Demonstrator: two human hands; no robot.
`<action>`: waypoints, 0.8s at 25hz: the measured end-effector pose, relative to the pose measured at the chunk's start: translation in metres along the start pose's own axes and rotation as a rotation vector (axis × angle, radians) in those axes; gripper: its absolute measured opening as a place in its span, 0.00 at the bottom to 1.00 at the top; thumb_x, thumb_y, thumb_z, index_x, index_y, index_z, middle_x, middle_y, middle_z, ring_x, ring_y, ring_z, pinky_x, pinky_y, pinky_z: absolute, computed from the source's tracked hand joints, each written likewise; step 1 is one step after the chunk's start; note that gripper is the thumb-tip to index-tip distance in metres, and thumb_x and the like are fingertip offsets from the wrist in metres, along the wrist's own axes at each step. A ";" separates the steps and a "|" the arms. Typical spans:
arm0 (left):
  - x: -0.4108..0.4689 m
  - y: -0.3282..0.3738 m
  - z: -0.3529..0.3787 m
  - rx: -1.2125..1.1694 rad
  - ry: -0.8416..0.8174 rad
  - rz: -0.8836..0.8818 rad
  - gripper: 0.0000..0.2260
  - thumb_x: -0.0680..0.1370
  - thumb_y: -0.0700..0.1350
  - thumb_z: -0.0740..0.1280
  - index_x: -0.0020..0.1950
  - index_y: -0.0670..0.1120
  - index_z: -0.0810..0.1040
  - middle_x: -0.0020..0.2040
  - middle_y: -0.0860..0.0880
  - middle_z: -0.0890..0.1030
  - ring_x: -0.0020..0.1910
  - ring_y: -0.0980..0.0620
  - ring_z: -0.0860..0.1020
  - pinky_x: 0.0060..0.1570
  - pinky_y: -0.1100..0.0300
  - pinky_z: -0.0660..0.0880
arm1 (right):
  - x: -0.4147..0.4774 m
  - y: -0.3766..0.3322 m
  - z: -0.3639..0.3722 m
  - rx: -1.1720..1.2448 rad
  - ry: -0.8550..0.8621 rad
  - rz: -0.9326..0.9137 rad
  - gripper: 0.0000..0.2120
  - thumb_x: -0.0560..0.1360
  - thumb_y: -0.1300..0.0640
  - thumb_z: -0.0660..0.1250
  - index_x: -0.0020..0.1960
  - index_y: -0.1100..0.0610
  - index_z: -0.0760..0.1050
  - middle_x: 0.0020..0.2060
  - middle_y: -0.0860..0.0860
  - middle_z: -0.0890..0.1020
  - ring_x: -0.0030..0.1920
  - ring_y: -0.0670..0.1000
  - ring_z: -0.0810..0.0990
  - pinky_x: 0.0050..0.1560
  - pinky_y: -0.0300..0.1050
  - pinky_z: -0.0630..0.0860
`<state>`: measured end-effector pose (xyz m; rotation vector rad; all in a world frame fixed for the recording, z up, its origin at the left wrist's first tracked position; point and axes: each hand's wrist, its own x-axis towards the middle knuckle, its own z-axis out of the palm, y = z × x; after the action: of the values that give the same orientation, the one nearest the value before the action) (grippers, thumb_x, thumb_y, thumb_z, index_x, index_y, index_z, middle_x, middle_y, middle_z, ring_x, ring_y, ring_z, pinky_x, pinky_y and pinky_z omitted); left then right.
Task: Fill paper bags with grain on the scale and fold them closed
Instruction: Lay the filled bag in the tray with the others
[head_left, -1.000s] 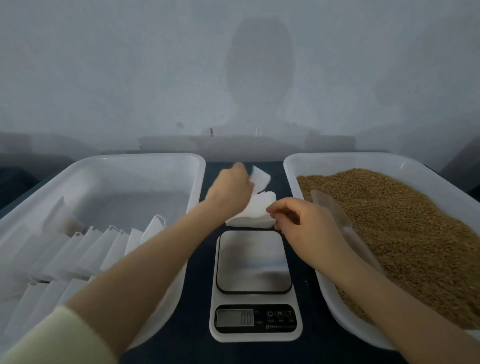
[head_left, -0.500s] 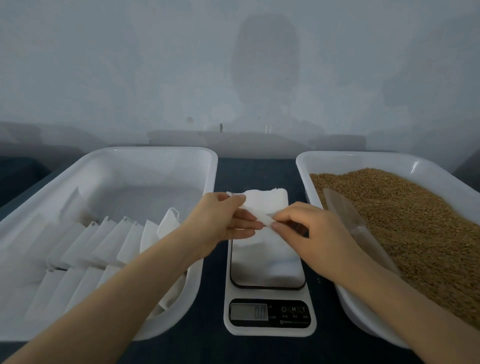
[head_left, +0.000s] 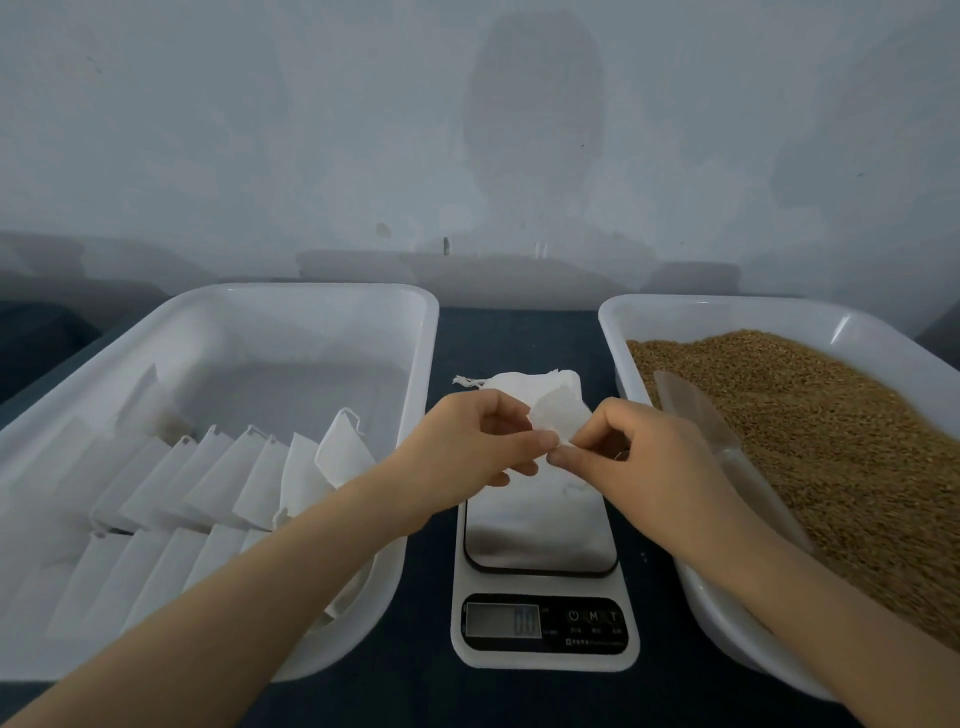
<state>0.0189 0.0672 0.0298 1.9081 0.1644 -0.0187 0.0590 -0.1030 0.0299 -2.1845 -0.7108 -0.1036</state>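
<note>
paper bag (head_left: 560, 415): white, crumpled, held above scale's far edge | scale (head_left: 540, 545): white, steel plate | grain (head_left: 831, 441): brown, heaped in right tray (head_left: 701, 312)

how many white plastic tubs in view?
2. The left white plastic tub, beside the white digital scale, holds white paper bags; the right white plastic tub holds brown grain and a clear scoop.

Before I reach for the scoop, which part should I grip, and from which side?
Take the scoop by its narrow handle, probably from above: it lies on the grain, handle toward you along the tray wall, wide blade at the far end.
</note>
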 end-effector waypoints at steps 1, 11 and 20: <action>0.000 -0.001 -0.001 -0.033 0.002 0.013 0.07 0.74 0.48 0.71 0.49 0.47 0.77 0.42 0.52 0.85 0.41 0.57 0.83 0.39 0.67 0.78 | 0.000 -0.001 -0.001 0.036 -0.015 0.004 0.12 0.68 0.45 0.71 0.37 0.52 0.76 0.30 0.46 0.79 0.34 0.41 0.78 0.36 0.31 0.73; 0.007 -0.006 0.001 -0.072 0.126 -0.006 0.12 0.74 0.47 0.71 0.52 0.52 0.71 0.33 0.54 0.82 0.35 0.57 0.82 0.39 0.64 0.79 | -0.003 0.002 -0.001 -0.133 -0.058 -0.269 0.04 0.75 0.61 0.67 0.44 0.53 0.76 0.36 0.44 0.76 0.35 0.45 0.75 0.34 0.37 0.72; -0.001 -0.002 0.005 0.013 -0.113 0.229 0.19 0.72 0.46 0.74 0.57 0.57 0.69 0.35 0.54 0.83 0.38 0.53 0.82 0.40 0.64 0.76 | 0.001 0.007 0.000 -0.149 -0.198 -0.083 0.11 0.77 0.59 0.63 0.37 0.55 0.77 0.26 0.47 0.72 0.26 0.44 0.70 0.28 0.37 0.67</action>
<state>0.0178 0.0633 0.0263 1.9227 -0.1310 0.0273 0.0640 -0.1061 0.0254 -2.3293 -0.9320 0.0185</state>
